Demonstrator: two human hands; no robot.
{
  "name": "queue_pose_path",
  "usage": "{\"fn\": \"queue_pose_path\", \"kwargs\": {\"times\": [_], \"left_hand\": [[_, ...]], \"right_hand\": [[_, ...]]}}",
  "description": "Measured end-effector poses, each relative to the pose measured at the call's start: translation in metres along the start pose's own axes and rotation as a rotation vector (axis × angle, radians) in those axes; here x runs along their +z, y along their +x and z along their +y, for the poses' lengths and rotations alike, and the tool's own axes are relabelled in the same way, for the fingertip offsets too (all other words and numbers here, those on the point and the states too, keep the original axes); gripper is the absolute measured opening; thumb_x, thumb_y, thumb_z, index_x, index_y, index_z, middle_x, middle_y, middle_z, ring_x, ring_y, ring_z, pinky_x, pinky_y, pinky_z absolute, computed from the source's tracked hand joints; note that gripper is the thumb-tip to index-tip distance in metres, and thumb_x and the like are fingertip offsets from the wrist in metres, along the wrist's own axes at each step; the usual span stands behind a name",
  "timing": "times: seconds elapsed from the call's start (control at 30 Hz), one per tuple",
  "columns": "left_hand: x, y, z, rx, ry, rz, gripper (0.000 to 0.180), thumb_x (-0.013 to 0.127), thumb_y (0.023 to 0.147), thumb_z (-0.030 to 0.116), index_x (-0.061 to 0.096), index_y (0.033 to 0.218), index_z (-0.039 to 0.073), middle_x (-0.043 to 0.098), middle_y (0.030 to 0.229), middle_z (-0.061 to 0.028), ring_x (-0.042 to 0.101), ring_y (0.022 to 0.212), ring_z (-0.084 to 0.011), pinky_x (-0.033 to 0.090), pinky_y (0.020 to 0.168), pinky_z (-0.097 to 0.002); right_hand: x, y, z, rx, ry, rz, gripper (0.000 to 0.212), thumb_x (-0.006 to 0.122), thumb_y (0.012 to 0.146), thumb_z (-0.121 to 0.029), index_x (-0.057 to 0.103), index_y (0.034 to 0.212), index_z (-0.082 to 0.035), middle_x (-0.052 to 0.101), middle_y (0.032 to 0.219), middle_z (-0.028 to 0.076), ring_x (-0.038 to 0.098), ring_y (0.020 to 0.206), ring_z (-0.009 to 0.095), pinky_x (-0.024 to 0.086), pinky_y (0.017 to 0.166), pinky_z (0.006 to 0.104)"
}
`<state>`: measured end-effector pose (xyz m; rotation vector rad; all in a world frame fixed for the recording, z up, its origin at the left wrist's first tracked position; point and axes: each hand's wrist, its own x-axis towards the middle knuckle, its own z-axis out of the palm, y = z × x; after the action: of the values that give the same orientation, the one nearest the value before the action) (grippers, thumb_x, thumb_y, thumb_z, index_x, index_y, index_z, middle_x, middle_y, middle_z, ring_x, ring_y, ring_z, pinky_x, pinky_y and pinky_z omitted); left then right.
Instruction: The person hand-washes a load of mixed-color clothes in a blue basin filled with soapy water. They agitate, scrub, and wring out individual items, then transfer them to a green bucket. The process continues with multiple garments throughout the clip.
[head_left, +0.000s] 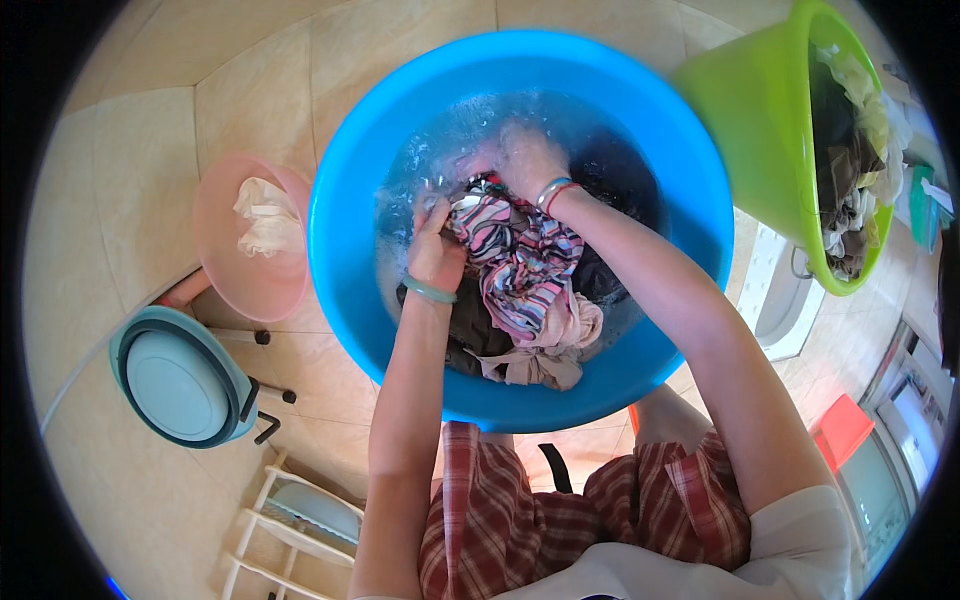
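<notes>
A large blue tub (345,130) of sudsy water holds wet laundry. A striped garment (510,240) in pink, white and dark colours lies bunched in the middle, above the water. My left hand (437,250), with a green bangle at the wrist, is closed on its left edge. At the garment's far edge my right hand (532,165) is closed too, its fingers partly hidden by suds and cloth. A beige cloth (535,365) rests at the near side of the pile. Dark clothes (615,180) lie partly under water to the right.
A green bucket (745,110) full of clothes stands tilted at the right, close to the tub. On the left are a pink basin (215,225) with a white cloth and a folded teal basin (180,385). A white rack (262,515) stands at lower left.
</notes>
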<state>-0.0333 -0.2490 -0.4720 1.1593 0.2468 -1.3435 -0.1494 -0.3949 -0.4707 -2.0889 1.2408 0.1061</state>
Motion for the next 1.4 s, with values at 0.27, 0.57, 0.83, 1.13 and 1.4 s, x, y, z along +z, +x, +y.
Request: {"fn": "queue_pose_path", "kwargs": {"times": [0.27, 0.57, 0.83, 1.13, 1.4], "left_hand": [[0.045, -0.031, 0.029, -0.007, 0.016, -0.187, 0.052, 0.056, 0.099, 0.031, 0.037, 0.146, 0.017, 0.057, 0.122, -0.011, 0.058, 0.11, -0.0244, 0.05, 0.09, -0.0422], [0.038, -0.038, 0.013, 0.055, -0.275, -0.421, 0.039, 0.052, 0.099, 0.027, 0.048, 0.136, 0.014, 0.059, 0.122, -0.0094, 0.056, 0.115, -0.0241, 0.05, 0.092, -0.0413], [0.076, -0.061, 0.007, -0.059, -0.129, -0.079, 0.033, 0.047, 0.1, 0.029, 0.061, 0.123, 0.009, 0.064, 0.123, -0.0076, 0.061, 0.113, -0.0255, 0.05, 0.097, -0.0405], [-0.007, -0.008, 0.018, 0.106, 0.091, 0.096, 0.041, 0.059, 0.097, 0.025, 0.045, 0.133, 0.013, 0.062, 0.122, -0.0102, 0.064, 0.107, -0.0247, 0.056, 0.083, -0.0445], [0.008, -0.007, 0.015, -0.132, -0.156, -0.17, 0.049, 0.049, 0.102, 0.031, 0.038, 0.144, 0.01, 0.054, 0.135, -0.011, 0.054, 0.122, -0.0295, 0.043, 0.103, -0.0483]], "right_hand": [[-0.023, -0.132, -0.081, -0.753, 0.042, 0.084, 0.026, 0.07, 0.077, -0.025, 0.064, 0.1, -0.016, 0.048, 0.098, 0.007, 0.057, 0.093, 0.025, 0.053, 0.065, 0.0353], [-0.036, -0.113, -0.122, -0.821, 0.16, 0.432, 0.017, 0.068, 0.071, -0.031, 0.062, 0.072, -0.015, 0.051, 0.084, 0.004, 0.057, 0.078, 0.021, 0.05, 0.053, 0.0349], [-0.041, -0.032, -0.038, -0.575, -0.079, 0.287, 0.016, 0.062, 0.08, -0.033, 0.069, 0.073, -0.021, 0.066, 0.09, 0.005, 0.066, 0.087, 0.027, 0.056, 0.063, 0.042], [0.0, -0.024, 0.035, -0.378, -0.362, 0.213, 0.043, 0.061, 0.087, -0.033, 0.057, 0.12, -0.006, 0.055, 0.121, 0.021, 0.057, 0.108, 0.038, 0.053, 0.085, 0.0446], [0.006, -0.039, -0.018, -0.247, 0.223, 0.189, 0.035, 0.063, 0.088, -0.034, 0.061, 0.11, -0.008, 0.052, 0.126, 0.024, 0.061, 0.103, 0.04, 0.052, 0.086, 0.0484]]}}
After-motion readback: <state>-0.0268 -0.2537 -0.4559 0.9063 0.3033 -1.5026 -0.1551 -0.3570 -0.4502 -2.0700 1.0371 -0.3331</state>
